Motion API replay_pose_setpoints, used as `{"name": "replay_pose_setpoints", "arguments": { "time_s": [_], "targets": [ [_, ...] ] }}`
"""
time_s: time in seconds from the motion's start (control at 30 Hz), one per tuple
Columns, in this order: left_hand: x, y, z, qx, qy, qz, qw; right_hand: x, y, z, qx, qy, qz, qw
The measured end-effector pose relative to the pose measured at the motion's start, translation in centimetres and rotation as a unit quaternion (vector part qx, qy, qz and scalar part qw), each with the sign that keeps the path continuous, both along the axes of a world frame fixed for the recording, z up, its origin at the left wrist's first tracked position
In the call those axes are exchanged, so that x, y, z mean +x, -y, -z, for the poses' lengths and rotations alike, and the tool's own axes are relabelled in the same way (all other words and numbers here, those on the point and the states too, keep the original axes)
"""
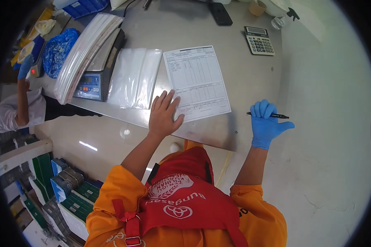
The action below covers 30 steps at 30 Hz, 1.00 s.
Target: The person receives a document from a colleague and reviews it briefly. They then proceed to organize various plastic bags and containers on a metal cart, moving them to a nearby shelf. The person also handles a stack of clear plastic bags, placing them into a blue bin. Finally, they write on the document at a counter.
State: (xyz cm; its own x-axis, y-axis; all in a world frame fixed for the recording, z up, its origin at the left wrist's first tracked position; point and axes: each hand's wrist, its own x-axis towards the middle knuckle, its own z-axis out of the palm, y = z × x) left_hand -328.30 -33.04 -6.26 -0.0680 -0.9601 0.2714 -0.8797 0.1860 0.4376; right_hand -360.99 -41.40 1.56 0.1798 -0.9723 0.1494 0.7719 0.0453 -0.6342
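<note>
A printed paper form (201,83) with tables and some writing lies on the steel table (191,29). Bare and spread, my left hand (165,115) rests at the form's lower left corner, its fingertips touching the edge. My right hand (263,125) wears a blue glove and is raised at the table's right side. Its curled fingers hold a black pen (276,116) level across the palm, while the thumb sticks out to the right. To the left of the form lie flat clear plastic bags (135,78).
A digital scale (91,83) bears a long stack of plastic sleeves (88,55). Along the back are a calculator (259,41), a black phone (220,14) and a spray bottle (279,22). A co-worker (21,105) with a blue glove stands left. Crates (77,203) stand lower left; a wall (324,123) borders the right.
</note>
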Motion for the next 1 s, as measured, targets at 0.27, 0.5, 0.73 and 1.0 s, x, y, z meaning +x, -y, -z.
{"name": "replay_pose_setpoints", "arguments": {
  "time_s": [0.27,0.5,0.73,1.0],
  "targets": [
    [-0.2,0.8,-0.7,0.042,-0.013,-0.002,0.999,2.5,8.7,2.9,0.132,-0.400,0.155,0.894],
    [-1.4,2.1,-1.3,0.039,-0.027,-0.040,0.998,6.8,29.7,2.5,0.031,-0.326,0.208,0.922],
    [-1.1,3.0,-2.0,0.071,0.011,-0.085,0.994,11.7,52.1,0.6,-0.011,-0.343,0.213,0.915],
    [-1.1,3.0,-1.4,0.079,0.013,-0.091,0.993,11.9,45.3,0.0,0.013,-0.313,0.108,0.943]
  ]
}}
